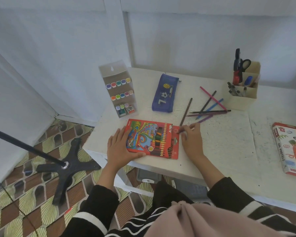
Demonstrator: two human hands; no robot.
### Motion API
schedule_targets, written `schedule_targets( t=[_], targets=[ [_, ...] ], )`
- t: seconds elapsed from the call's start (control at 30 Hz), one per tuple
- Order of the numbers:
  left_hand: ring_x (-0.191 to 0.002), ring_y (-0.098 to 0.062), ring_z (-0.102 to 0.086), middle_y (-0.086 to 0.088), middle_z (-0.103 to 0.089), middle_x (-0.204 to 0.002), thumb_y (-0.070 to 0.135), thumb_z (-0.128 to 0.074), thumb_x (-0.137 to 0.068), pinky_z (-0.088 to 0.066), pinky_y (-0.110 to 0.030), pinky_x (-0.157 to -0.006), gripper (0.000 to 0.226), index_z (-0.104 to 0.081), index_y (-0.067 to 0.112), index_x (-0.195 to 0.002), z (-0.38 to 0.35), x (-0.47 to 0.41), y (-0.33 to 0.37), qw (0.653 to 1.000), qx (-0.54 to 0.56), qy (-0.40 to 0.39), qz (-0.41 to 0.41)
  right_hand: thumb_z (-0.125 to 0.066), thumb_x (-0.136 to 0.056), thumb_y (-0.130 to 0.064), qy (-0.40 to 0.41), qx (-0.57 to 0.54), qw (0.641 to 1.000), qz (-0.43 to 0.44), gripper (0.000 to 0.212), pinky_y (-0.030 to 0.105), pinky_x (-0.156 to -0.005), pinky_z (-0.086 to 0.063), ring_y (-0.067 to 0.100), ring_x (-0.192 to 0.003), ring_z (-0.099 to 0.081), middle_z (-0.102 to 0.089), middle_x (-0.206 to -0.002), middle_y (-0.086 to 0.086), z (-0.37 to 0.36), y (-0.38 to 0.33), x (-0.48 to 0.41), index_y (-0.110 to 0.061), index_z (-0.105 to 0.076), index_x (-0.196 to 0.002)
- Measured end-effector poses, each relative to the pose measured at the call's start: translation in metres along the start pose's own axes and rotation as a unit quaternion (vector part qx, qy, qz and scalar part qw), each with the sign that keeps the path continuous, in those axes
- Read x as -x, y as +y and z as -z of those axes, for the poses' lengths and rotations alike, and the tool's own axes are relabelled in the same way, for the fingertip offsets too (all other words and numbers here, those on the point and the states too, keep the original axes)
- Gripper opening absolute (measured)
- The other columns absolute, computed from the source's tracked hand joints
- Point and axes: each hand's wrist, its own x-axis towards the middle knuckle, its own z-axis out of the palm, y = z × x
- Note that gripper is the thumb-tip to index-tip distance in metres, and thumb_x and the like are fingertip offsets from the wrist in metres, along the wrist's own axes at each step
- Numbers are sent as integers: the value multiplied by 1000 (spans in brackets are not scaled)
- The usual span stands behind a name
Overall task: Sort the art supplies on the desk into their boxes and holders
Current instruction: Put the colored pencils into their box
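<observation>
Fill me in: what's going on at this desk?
A person is packing coloured pencils. The left hand lies flat on the red pencil box, steadying it near the front edge of the desk. The right hand pinches a brown pencil, whose lower end is at the box's open end. Several loose pencils lie scattered beside the desk organiser. The oil pastels box sits untouched at the right.
</observation>
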Motion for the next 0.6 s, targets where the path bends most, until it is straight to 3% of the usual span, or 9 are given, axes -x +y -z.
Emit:
schedule_targets(
  t=[0.1, 0.23, 0.37, 0.5, 0.6],
  targets=[
    [-146, -20, -12, 5, -20, -157, 78, -53, -57, -4, -45, -118, 107, -23, 30, -148, 1, 0, 1, 1000, -2, 1, 0, -57, -89, -1, -11, 8, 999, 37, 11, 20, -77, -37, 13, -90, -41, -43, -108, 14, 6, 2, -4, -3, -67, -96],
    [-146, -19, -12, 6, -19, -157, 80, -53, -56, -5, -45, -118, 109, -22, 30, -148, 0, 1, 0, 1000, -5, -2, 0, -62, -83, 7, 25, -25, 994, 107, 12, 7, -75, -35, 18, -88, -50, -50, -100, 15, 21, 9, -6, -3, -66, -89],
    [-146, -19, -12, 5, -20, -157, 80, -52, -56, -5, -46, -118, 109, -23, 30, -148, 0, 0, -1, 1000, -7, 1, -1, -60, -84, 9, 80, -72, 980, 170, 13, 4, -73, -40, 12, -84, -54, -59, -93, 10, 44, 6, -5, -1, -62, -92],
    [-146, -20, -13, 5, -20, -157, 80, -51, -56, -4, -45, -118, 108, -23, 30, -148, -1, 0, -1, 1000, -6, 4, -4, -52, -90, 5, 133, -178, 965, 140, 15, 12, -62, -48, 0, -77, -55, -59, -90, -3, 69, -11, 0, -5, -58, -99],
    [-146, -20, -12, 4, -19, -157, 80, -51, -57, -4, -45, -117, 108, -23, 30, -148, -1, 0, 0, 1000, -4, 4, -5, -50, -93, 1, 189, -297, 933, 78, 22, 17, -64, -51, 5, -70, -59, -61, -87, -8, 80, -24, 4, -20, -51, -98]
  ],
)
